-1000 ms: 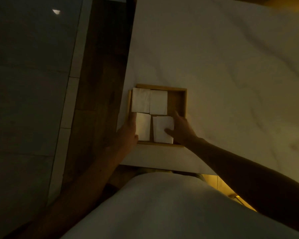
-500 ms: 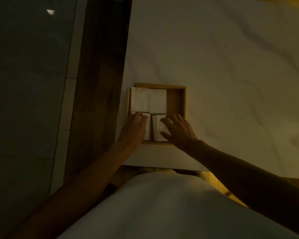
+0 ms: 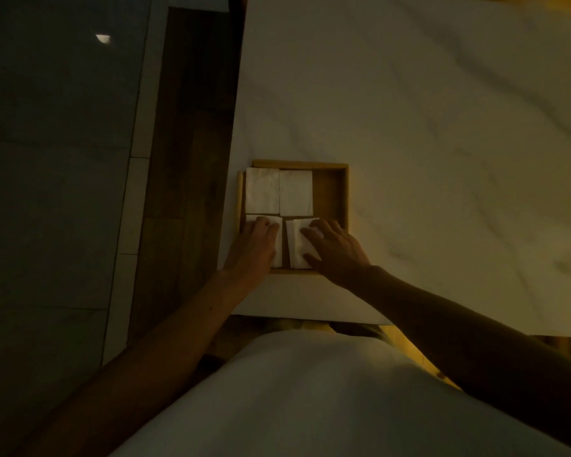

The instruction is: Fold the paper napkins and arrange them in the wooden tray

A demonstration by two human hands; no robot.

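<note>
A square wooden tray sits near the front left corner of the white marble table. Several folded white napkins lie in it: two at the back, the back left napkin and the back right napkin, and two at the front. My left hand lies flat on the front left napkin, fingers spread. On the front right napkin rests my right hand, fingers apart and pressing down. Neither hand grips anything. The tray's right strip holds no napkin.
The marble table stretches away to the back and right. Its left edge runs just beside the tray, with dark wooden floor and grey tiles beyond. My white-clad torso fills the bottom of the view.
My left hand has moved from the tray's left rim onto the front left napkin. My right hand has slid further onto the front right napkin, which now lies slightly askew.
</note>
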